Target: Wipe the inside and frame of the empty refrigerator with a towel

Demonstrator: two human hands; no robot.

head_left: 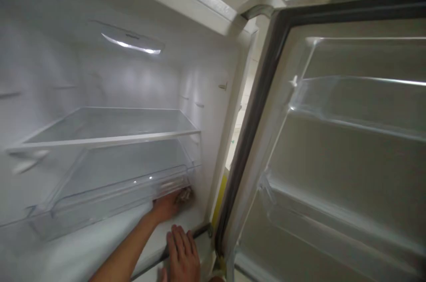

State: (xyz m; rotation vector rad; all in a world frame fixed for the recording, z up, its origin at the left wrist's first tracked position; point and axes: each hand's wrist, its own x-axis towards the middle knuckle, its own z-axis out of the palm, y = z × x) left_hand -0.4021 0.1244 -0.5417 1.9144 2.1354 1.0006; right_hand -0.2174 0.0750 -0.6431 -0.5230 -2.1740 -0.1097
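I look into an open, lit fridge. My left hand (168, 207) reaches in along the fridge floor (100, 246), just below the right end of the clear drawer (109, 193). Its fingers are closed on a small brownish wad (185, 195), perhaps a cloth or sponge, pressed against the floor near the right inner wall. My right hand (183, 257) lies flat with fingers stretched out on the front sill of the fridge (199, 231), holding nothing.
A glass shelf (109, 133) sits above the drawer. The fridge door (333, 149) stands open on the right with clear door bins (359, 104). A dark door gasket (253, 122) runs down the door's edge. A lamp (133, 45) glows on the back wall.
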